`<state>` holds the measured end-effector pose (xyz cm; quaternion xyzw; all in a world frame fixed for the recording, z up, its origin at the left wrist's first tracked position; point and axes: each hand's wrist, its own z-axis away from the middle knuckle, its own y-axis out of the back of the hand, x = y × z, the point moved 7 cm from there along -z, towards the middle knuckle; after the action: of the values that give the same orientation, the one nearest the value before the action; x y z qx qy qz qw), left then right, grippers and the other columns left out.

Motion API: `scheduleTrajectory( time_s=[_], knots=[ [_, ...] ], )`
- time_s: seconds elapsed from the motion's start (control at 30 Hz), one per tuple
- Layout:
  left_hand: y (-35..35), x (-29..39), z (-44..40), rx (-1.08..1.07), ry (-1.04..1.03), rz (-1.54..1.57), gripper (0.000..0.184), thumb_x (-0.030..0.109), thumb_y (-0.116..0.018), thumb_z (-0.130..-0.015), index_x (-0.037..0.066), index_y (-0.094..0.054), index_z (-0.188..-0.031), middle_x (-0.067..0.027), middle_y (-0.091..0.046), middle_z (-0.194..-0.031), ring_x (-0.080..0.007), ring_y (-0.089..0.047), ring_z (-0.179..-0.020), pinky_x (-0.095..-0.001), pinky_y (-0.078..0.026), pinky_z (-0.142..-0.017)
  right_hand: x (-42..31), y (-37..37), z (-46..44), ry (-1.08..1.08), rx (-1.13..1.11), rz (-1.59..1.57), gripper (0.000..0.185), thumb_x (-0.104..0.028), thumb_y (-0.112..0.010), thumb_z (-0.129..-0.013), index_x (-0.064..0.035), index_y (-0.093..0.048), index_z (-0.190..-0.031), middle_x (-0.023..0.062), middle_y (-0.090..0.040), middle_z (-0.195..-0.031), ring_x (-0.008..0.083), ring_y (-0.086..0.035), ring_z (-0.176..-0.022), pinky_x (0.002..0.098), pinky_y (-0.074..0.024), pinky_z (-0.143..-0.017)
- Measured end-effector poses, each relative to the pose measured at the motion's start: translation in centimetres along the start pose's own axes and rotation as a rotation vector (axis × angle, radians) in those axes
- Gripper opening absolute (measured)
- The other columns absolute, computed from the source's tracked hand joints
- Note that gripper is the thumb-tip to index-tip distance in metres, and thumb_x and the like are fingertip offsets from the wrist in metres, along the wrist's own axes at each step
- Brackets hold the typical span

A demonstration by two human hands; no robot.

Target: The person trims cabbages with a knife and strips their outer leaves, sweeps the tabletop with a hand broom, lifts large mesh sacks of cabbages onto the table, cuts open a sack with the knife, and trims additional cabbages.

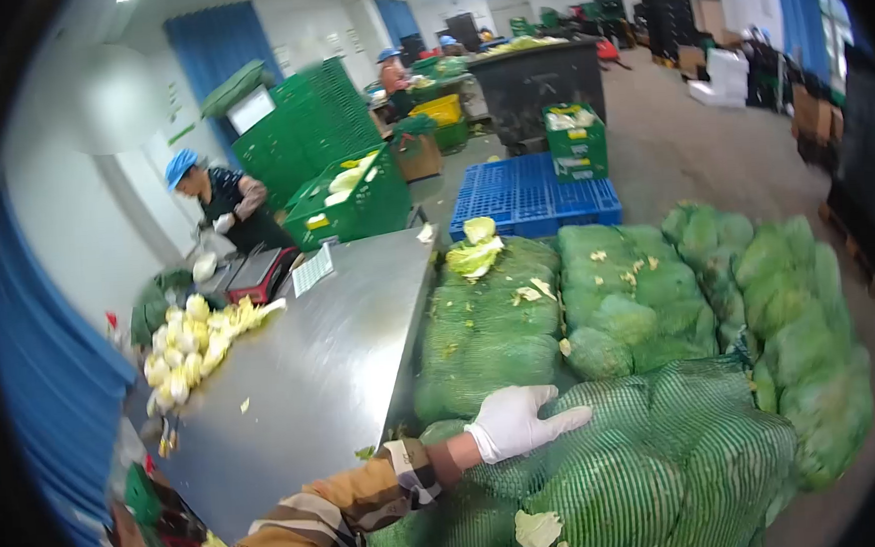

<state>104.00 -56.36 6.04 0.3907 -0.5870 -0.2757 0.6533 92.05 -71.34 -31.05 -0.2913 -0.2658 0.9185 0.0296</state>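
The left hand, in a white glove, has its grip spread, touching the green mesh bag of cabbages near five o'clock (a torn leaf lies there too). Its arm reaches in from seven o'clock.

In front of the steel table, the bottom edge cuts off your sleeve; right of the table, it cuts the nearest mesh sack. On the table, the white sheet's markings are too small to read.
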Motion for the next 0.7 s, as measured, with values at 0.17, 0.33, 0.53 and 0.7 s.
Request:
scheduleTrajectory(
  time_s=[0.17,0.33,0.53,0.7],
  knots=[
    [13.3,-0.1,9.8,0.039,0.198,0.444,0.057,0.043,-0.073,-0.083,-0.008,-0.062,-0.105,-0.0078,-0.066,-0.077,-0.0082,-0.059,-0.067,-0.0256,-0.049,-0.064,-1.4,-7.9,7.6,0.041,-0.169,0.287,0.037,-0.023,-0.049,-0.098,-0.0012,-0.051,-0.128,0.0133,-0.058,-0.123,0.0221,-0.055,-0.113,0.0346,-0.0431,-0.096],
    [18.6,-12.9,25.1,0.520,0.061,0.770,0.029,0.030,-0.065,-0.091,0.002,-0.062,-0.087,-0.0005,-0.055,-0.063,-0.0068,-0.054,-0.057,-0.0254,-0.043,-0.052,-4.7,-20.7,12.1,0.136,-0.331,0.611,0.037,-0.022,-0.050,-0.098,-0.0006,-0.052,-0.127,0.0132,-0.059,-0.121,0.0213,-0.056,-0.111,0.0336,-0.0432,-0.096],
    [12.6,-29.6,44.7,1.366,0.182,0.813,0.028,0.029,-0.051,-0.098,0.003,-0.061,-0.103,-0.0072,-0.061,-0.081,-0.0148,-0.061,-0.079,-0.0368,-0.049,-0.062,-6.9,-47.9,15.1,0.342,-0.610,0.990,0.036,-0.022,-0.051,-0.098,0.0002,-0.053,-0.126,0.0132,-0.060,-0.119,0.0204,-0.057,-0.110,0.0324,-0.0433,-0.096],
    [-3.5,-36.1,56.4,1.636,0.722,1.481,0.037,0.041,-0.051,-0.095,0.007,-0.056,-0.106,-0.0057,-0.059,-0.081,-0.0174,-0.058,-0.073,-0.0367,-0.046,-0.057,-0.9,-73.8,14.9,0.425,-0.884,1.188,0.035,-0.021,-0.051,-0.098,0.0008,-0.054,-0.125,0.0132,-0.062,-0.117,0.0196,-0.057,-0.109,0.0314,-0.0434,-0.096]
  ],
)
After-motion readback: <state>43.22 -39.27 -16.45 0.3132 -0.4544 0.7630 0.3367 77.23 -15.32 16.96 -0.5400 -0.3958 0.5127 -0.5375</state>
